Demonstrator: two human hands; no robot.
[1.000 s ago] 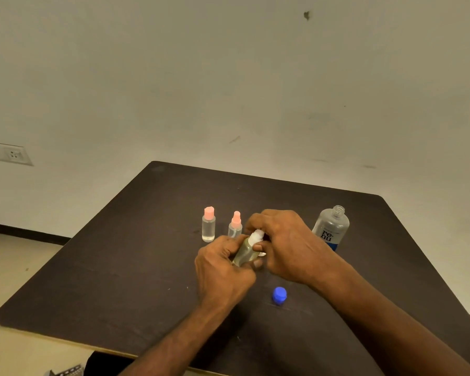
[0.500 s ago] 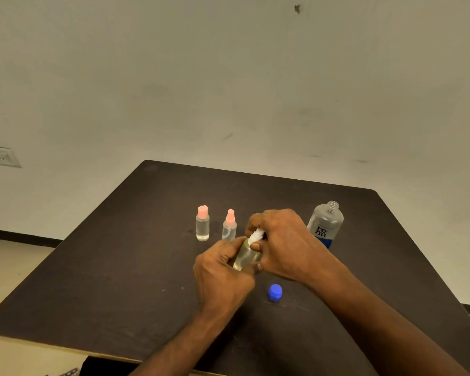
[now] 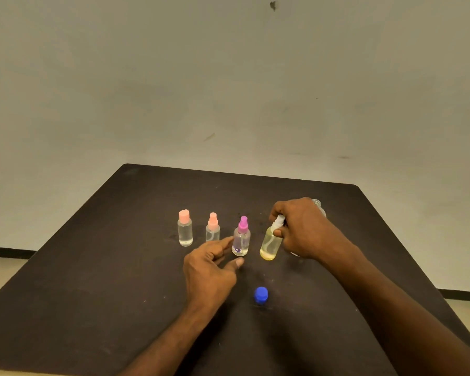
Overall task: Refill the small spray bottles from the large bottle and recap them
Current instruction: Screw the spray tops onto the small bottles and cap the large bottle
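On the dark table, the yellowish spray bottle now stands on its base at the right end of a row of four small bottles, where half a second ago both hands were wrapped around it above the tabletop. The right hand pinches the white spray top between thumb and fingers, the bottle tilted a little towards it — so the cap looks seated, though I cannot tell whether it is fully tight. The left hand has let go and holds nothing; its fingers are loosely spread, with the forefinger reaching towards the purple-capped bottle and lying just beside its wall, whether touching or not I cannot say.

Further left stand two clear bottles with salmon tops, the flat-capped bottle and the pink-sprayer bottle, both capped and upright. The large bottle is almost wholly hidden behind the right hand, only its open threaded neck showing, and its blue cap lies apart on the table nearer the person.

By my judgement the yellowish bottle's recapping is finishing — the purple-capped one seems the next in hand, and the large bottle remains uncapped for more pouring.
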